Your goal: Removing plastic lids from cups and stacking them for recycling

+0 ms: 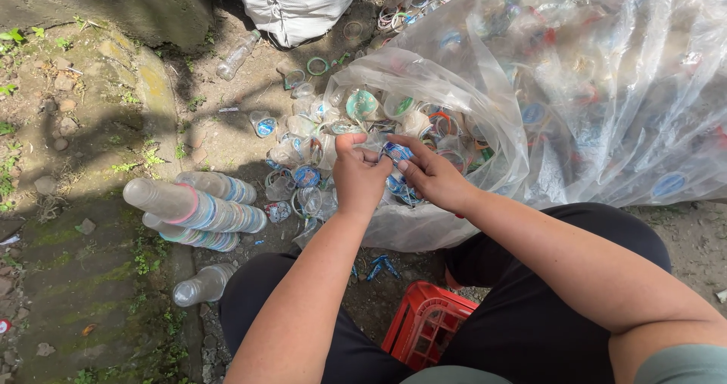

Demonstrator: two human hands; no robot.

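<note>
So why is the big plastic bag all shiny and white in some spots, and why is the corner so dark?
Head view: strong sun glares off the clear bag, washing its folds white; the top-left rock lies in deep shade; shadows fall across the dirt; both hands, left and right, and the cup they hold look sharp.

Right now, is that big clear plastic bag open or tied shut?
Open: the clear plastic bag gapes at its mouth, showing plastic cups inside.
</note>
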